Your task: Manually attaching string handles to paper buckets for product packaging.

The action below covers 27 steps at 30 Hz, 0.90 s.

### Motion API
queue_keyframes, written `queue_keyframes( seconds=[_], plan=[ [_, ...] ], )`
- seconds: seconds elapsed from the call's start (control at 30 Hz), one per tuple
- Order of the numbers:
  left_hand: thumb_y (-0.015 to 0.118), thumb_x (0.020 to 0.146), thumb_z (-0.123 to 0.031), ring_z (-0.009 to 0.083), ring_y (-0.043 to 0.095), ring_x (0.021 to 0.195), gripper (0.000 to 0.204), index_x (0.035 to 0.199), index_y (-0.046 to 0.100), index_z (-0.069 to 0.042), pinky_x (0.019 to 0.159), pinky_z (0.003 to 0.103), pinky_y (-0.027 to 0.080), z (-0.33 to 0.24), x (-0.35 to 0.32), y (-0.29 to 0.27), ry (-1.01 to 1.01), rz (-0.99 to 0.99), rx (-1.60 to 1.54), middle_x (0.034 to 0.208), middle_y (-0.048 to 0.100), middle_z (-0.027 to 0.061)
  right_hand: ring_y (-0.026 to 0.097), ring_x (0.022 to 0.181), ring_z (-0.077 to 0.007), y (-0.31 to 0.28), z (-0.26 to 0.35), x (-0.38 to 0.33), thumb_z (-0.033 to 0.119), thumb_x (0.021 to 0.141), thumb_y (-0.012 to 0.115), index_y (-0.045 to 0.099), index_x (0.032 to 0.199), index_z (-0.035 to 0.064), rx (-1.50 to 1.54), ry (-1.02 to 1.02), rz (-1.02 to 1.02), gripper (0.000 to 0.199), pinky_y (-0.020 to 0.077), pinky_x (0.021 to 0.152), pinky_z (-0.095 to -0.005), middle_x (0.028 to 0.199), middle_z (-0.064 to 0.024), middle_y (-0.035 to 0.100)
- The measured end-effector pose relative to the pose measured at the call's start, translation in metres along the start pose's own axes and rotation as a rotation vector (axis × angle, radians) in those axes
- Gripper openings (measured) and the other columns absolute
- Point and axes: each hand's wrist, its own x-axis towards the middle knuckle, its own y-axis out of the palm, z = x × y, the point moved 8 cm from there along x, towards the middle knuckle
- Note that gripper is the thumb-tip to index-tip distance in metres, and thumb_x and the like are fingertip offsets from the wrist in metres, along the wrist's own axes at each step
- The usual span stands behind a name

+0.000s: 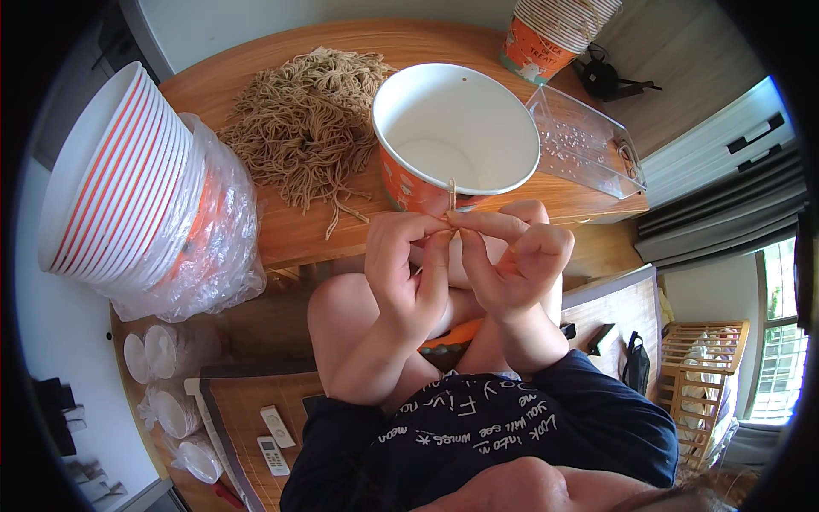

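Observation:
A white-lined paper bucket [452,128] with an orange printed outside stands at the table's near edge. A thin tan cord [452,193] hangs from the near side of its rim and runs down to my fingers. My left hand [403,266] is closed in a pinch on the cord just below the rim. My right hand [515,260] meets it there, thumb and forefinger pinched at the same spot, other fingers curled. The fingertips hide the cord's ends. Left of the bucket lies a heap of loose tan cords [311,115].
Nested buckets [119,188], partly in clear plastic, rise at the left. Another bucket stack [559,38] stands at the back right, beside a black object [604,75]. A clear tray [589,145] holds small white bits. Two remotes [274,455] lie on a mat below left.

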Motion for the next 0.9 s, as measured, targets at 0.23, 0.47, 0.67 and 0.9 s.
queue_keyframes(
  seconds=[0.23, 0.47, 0.67, 0.9],
  plan=[
    [0.067, 0.088, -0.002, 0.0133, 0.054, 0.074, 0.006, 0.090, 0.061, -0.001, 0.064, 0.023, 0.043, 0.015, -0.004, 0.003, -0.172, 0.014, -0.288, 0.087, 0.061, 0.0074, 0.050, 0.084, -0.0147, 0.003, -0.013, -0.007, -0.008, 0.084, 0.067, 0.026, 0.097, 0.0114, 0.258, 0.114, 0.037, 0.047, 0.0426, 0.081, -0.0254, 0.101, -0.0182, 0.072],
    [0.070, 0.083, -0.001, 0.0181, 0.055, 0.072, 0.007, 0.086, 0.063, -0.003, 0.065, 0.029, 0.043, 0.004, 0.000, -0.002, -0.050, -0.005, -0.128, 0.082, 0.063, 0.0064, 0.049, 0.084, -0.0158, 0.002, -0.007, -0.003, -0.010, 0.080, 0.069, 0.026, 0.097, 0.0123, 0.237, 0.070, 0.046, 0.051, 0.0416, 0.080, -0.0251, 0.098, -0.0171, 0.073],
    [0.069, 0.080, -0.002, 0.0245, 0.056, 0.072, 0.008, 0.085, 0.064, -0.004, 0.068, 0.034, 0.043, -0.009, 0.002, -0.002, 0.138, -0.016, 0.023, 0.080, 0.065, 0.0067, 0.052, 0.080, -0.0159, -0.002, 0.001, -0.001, -0.013, 0.076, 0.071, 0.029, 0.099, 0.0103, 0.141, -0.028, -0.045, 0.052, 0.0423, 0.074, -0.0254, 0.097, -0.0128, 0.074],
    [0.068, 0.083, -0.002, 0.0243, 0.056, 0.073, 0.007, 0.086, 0.063, -0.004, 0.069, 0.034, 0.043, -0.010, 0.002, -0.002, 0.139, -0.024, 0.080, 0.081, 0.064, 0.0072, 0.053, 0.081, -0.0156, -0.001, -0.003, -0.003, -0.013, 0.078, 0.069, 0.028, 0.099, 0.0105, 0.149, -0.005, -0.032, 0.052, 0.0429, 0.073, -0.0251, 0.098, -0.0138, 0.074]
  ],
)
